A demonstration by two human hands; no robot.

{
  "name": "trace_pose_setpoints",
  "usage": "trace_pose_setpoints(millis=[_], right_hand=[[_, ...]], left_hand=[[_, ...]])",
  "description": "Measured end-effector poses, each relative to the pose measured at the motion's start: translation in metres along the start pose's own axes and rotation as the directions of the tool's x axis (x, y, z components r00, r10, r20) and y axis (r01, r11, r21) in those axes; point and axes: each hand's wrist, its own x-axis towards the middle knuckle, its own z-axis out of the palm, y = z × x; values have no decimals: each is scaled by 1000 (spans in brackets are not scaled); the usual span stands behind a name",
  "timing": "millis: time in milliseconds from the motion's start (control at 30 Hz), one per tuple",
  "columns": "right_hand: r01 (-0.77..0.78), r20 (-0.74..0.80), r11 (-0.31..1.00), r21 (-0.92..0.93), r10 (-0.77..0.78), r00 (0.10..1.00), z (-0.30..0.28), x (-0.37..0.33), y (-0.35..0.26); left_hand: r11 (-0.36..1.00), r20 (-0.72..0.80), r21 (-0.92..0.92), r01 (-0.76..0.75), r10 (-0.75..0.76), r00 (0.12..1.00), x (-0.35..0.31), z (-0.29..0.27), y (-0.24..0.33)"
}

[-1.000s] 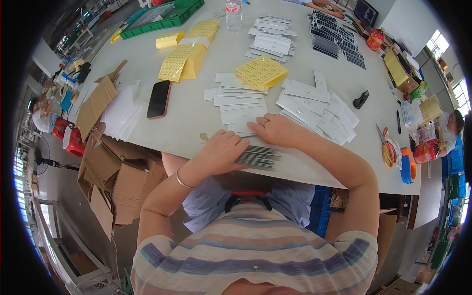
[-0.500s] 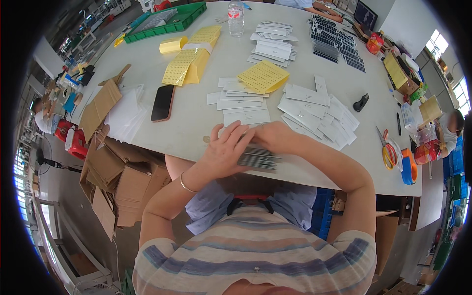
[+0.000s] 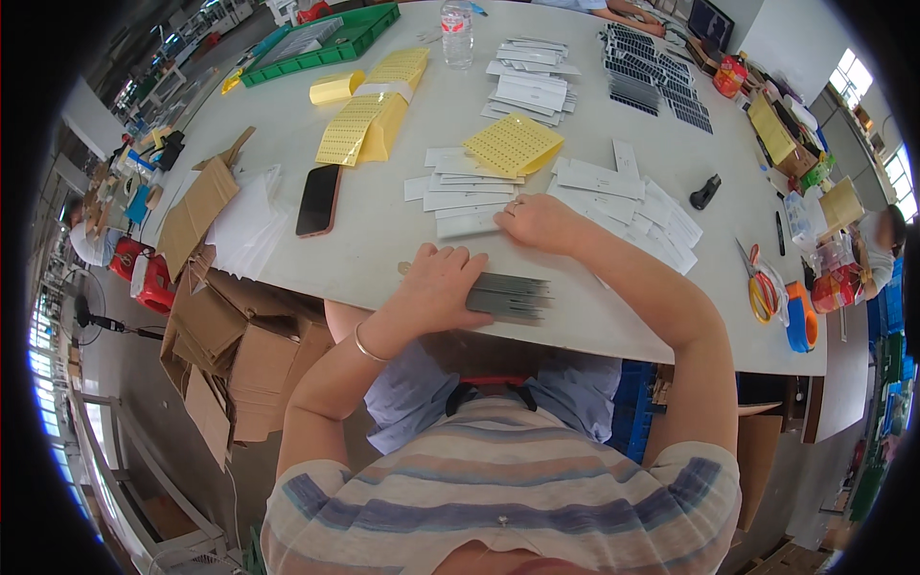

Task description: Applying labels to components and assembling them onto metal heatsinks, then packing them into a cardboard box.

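My left hand (image 3: 440,288) is closed around a stack of thin grey strips (image 3: 511,296) near the table's front edge. The strips stick out to the right of its fingers, slightly fanned. Farther forward, my right hand (image 3: 539,222) has its fingers curled together on the right end of a white card (image 3: 467,224), the nearest one of a loose pile. The fingertips are partly hidden, and how firmly they pinch cannot be made out. Behind that pile lies a yellow label sheet (image 3: 515,147). More white cards (image 3: 623,206) are spread beneath and beyond my right forearm.
A phone (image 3: 318,200), yellow label sheets (image 3: 374,110) and a green tray (image 3: 326,43) lie left. A water bottle (image 3: 458,34) stands at the back, near stacked cards (image 3: 530,81) and dark panels (image 3: 652,81). Right are a black cutter (image 3: 705,192), scissors (image 3: 763,287) and a tape dispenser (image 3: 800,318).
My right hand has left the stack of grey strips and moved forward to the white cards. My left hand stays on the stack, its fingers now wrapped over the left end.
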Motion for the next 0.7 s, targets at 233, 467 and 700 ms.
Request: trace_pose_setpoints(millis=[233, 467, 700], right_hand=[[-153, 91, 879, 452, 125, 988, -31, -30, -29], [-215, 124, 96, 972, 565, 816, -15, -83, -70], [11, -49, 57, 998, 735, 676, -3, -38, -120]], left_hand=[[997, -232, 45, -60, 69, 970, 3, -9, 5], [997, 67, -65, 32, -28, 997, 3, -6, 0], [999, 15, -52, -9, 10, 1000, 2, -7, -2]])
